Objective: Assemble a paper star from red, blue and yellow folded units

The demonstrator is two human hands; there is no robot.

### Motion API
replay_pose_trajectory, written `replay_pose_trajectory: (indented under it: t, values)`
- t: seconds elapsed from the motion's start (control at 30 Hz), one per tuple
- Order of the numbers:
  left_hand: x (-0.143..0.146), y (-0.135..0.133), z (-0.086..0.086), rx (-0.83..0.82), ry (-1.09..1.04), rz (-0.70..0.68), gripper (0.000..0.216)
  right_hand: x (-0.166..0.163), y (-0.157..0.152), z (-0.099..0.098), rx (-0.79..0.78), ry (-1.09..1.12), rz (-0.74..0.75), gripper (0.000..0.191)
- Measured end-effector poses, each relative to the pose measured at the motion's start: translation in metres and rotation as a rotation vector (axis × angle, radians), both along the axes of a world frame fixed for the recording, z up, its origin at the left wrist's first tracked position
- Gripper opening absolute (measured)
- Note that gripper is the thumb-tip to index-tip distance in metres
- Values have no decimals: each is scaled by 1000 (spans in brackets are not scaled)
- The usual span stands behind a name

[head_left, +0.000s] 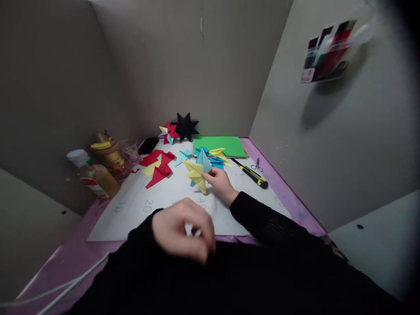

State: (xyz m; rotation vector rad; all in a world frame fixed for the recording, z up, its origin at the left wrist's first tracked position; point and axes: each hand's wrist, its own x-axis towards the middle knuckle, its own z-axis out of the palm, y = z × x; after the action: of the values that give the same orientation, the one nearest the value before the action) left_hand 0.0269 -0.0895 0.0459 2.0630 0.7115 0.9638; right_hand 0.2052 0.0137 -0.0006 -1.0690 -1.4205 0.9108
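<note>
Right hand (220,183) reached forward, black sleeve to the wrist, fingers pinched on a folded yellow-and-blue paper star piece (197,171) held just left of it, above the white paper-covered worktop (170,199). Left hand (183,234) close in, curled, fingertips pinching something small and white; blurred. Faint "20" and "40" printed on the sheet near the hands. Yellow-and-black utility knife (252,173) right of the right hand.
</note>
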Motion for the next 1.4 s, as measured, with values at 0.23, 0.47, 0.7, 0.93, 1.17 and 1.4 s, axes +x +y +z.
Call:
replay_pose_trajectory:
  t: [0.23, 0.47, 0.7, 0.93, 1.17, 1.4]
  values:
    - [-5, 89, -38, 55, -280, 819, 61, -2, -3, 3, -13, 83, 188, 21]
    - [6, 79, -49, -384, -259, 633, 46, -6, -11, 4, 8, -37, 271, 22]
    - [5, 79, -55, -360, -313, 631, 39, -9, -9, 3, 24, -11, 288, 20]
    - [-33, 97, -57, -210, -399, 882, 33, 5, 4, 8, -1, 8, 174, 21]
    - [-16, 89, -51, -164, -147, 706, 30, 0, 0, 6, 3, -9, 170, 19]
    - [-30, 89, -49, -142, -103, 903, 28, 6, 4, 9, 52, 2, 69, 18]
